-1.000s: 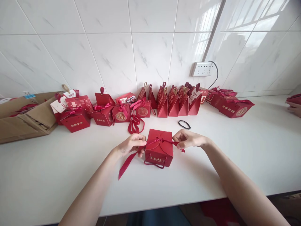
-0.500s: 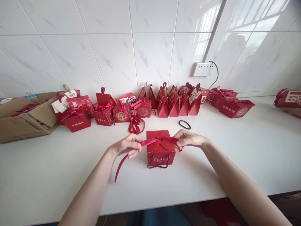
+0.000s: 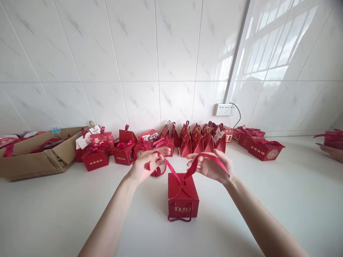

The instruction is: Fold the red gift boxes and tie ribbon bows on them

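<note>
A red gift box (image 3: 183, 198) with gold lettering and a cord handle hanging on its front stands upright on the white table. From its top closure, two lengths of dark pink ribbon (image 3: 173, 169) rise apart in a V. My left hand (image 3: 147, 165), fingers bent, holds the left length above and to the left of the box. The right length runs up to my right hand (image 3: 213, 167), which supports it with loosely stretched fingers turned toward me; its tail lies over the hand. Neither hand touches the box itself.
Behind are several finished red boxes (image 3: 124, 151) and several triangular boxes (image 3: 197, 142) along the tiled wall. A cardboard carton (image 3: 40, 167) is at left. More boxes (image 3: 266, 151) sit right, below a socket strip (image 3: 224, 109). Another person's hand (image 3: 332, 151) shows at the right edge.
Both hands have risen from beside the box to above it, lifting the ribbon from nearly level into a V. My right fingers have loosened from a pinch. The view has tilted upward.
</note>
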Demonstrator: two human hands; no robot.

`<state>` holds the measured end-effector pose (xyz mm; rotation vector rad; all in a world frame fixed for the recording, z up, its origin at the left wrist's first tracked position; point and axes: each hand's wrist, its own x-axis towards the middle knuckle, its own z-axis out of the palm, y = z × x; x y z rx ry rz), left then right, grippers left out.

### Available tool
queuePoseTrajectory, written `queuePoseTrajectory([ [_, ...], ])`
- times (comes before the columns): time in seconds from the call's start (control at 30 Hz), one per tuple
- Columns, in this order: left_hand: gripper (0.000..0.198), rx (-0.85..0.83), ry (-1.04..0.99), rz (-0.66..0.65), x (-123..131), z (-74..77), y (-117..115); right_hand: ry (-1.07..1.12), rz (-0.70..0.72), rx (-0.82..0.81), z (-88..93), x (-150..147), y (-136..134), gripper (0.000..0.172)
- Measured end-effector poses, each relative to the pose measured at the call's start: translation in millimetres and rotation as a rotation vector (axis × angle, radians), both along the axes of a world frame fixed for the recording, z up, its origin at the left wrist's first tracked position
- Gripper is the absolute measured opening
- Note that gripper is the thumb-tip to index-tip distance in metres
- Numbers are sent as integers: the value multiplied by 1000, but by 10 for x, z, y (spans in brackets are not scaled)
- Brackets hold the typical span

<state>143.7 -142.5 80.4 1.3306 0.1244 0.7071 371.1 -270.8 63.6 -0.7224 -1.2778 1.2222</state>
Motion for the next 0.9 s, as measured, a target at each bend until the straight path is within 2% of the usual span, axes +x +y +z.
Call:
queuePoseTrajectory([
  [0.1, 22, 21, -79, -69, 158, 243, -80, -40, 53, 29, 302, -194, 101, 56],
  [0.17, 26, 70, -95, -28, 222, 354, -120, -106, -17, 76, 464, -286, 143, 46],
  [0.23, 29, 145, -45, 64, 239, 413, -151, -216, -163, 115, 565, -349, 158, 33],
  [0.37, 39, 302, 129, 212, 185, 434, -217, -400, -461, 207, 602, -448, 149, 23],
  [0.5, 39, 344, 128, 240, 169, 434, -268, -428, -541, 249, 565, -507, 134, 23],
  [0.57, 32, 333, 80, 276, 176, 446, -253, -384, -487, 227, 566, -459, 97, 25],
  [0.67, 27, 326, 21, 378, 138, 479, -193, -333, -240, 75, 614, -256, -36, 41],
  [0.7, 28, 350, -1, 465, 109, 495, -177, -362, -148, 6, 641, -173, -97, 47],
  [0.77, 25, 495, -61, 767, 44, 537, -176, -494, 27, -117, 704, -31, -215, 55],
  [0.83, 17, 703, -75, 1047, -6, 587, -220, -658, 46, -197, 749, 32, -293, 54],
  [0.87, 14, 789, -35, 1101, -18, 609, -253, -733, 15, -232, 751, 30, -307, 52],
  [0.9, 14, 848, 47, 1085, -20, 623, -285, -805, -34, -265, 734, 9, -306, 49],
])
